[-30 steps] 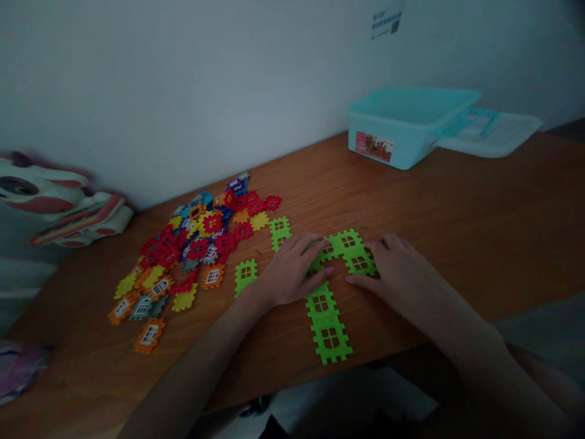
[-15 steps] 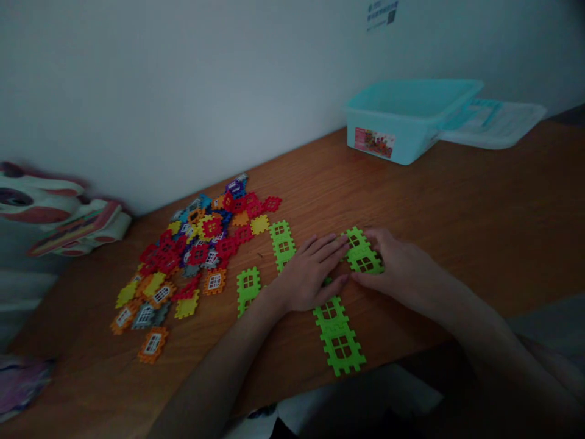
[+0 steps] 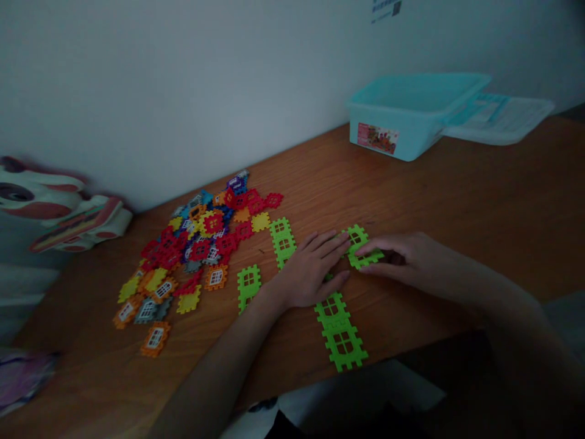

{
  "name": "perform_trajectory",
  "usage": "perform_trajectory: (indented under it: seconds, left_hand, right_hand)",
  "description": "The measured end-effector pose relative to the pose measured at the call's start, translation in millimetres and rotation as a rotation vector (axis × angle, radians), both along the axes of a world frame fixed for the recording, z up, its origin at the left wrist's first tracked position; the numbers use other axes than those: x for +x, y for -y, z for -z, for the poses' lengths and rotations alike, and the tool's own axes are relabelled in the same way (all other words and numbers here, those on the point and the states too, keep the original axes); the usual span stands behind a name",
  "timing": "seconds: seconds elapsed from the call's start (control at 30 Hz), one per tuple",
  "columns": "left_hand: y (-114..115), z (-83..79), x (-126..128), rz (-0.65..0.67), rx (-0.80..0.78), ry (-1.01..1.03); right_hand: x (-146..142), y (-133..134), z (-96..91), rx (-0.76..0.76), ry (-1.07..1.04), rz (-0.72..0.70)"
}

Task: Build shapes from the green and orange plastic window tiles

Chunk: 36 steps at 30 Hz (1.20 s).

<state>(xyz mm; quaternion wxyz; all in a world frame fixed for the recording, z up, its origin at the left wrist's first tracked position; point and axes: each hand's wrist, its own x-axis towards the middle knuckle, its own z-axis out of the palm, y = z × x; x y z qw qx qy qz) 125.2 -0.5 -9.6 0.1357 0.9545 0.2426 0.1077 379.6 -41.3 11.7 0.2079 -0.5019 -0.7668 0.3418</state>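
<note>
Right hand (image 3: 406, 257) drew back to the edge of a green interlocking block (image 3: 359, 245); left hand (image 3: 313, 269) flat nearby; hands apart.

Right here, folks, we're counting one left hand (image 3: 313, 269), one right hand (image 3: 402, 256), four separate green tile sections (image 3: 282, 242), one big heap of mixed-colour tiles (image 3: 196, 244), one blue tub (image 3: 393, 119), one lid (image 3: 500, 119) and one toy (image 3: 59, 204)!
</note>
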Motion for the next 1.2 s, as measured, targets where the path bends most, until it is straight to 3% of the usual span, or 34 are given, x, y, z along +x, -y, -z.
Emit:
perform_trajectory:
  seconds: [0.27, 0.5, 0.67, 0.8, 0.97, 1.2]
  left_hand:
    - [0.7, -1.5, -0.1, 0.007, 0.019, -0.034]
    - [0.3, -2.0, -0.1, 0.012, 0.011, -0.033]
    - [0.6, -2.5, -0.2, 0.010, -0.002, -0.028]
    - [0.8, -1.1, -0.9, 0.007, 0.003, -0.012]
    - [0.8, 0.4, -1.5, 0.002, 0.000, 0.014]
    - [0.8, 0.3, -1.8, -0.001, -0.007, -0.004]
  right_hand:
    - [0.1, -6.9, -1.6, 0.075, -0.008, 0.132]
    - [-7.3, -10.3, 4.6, 0.031, -0.091, 0.258]
    - [2.7, -3.6, -9.4, -0.044, -0.232, 0.159]
    - [18.3, -0.3, -16.9, -0.111, -0.285, 0.182]
    - [22.4, -2.7, -0.6, -0.046, -0.200, 0.262]
    - [23.8, -3.8, 14.8, -0.126, -0.275, 0.239]
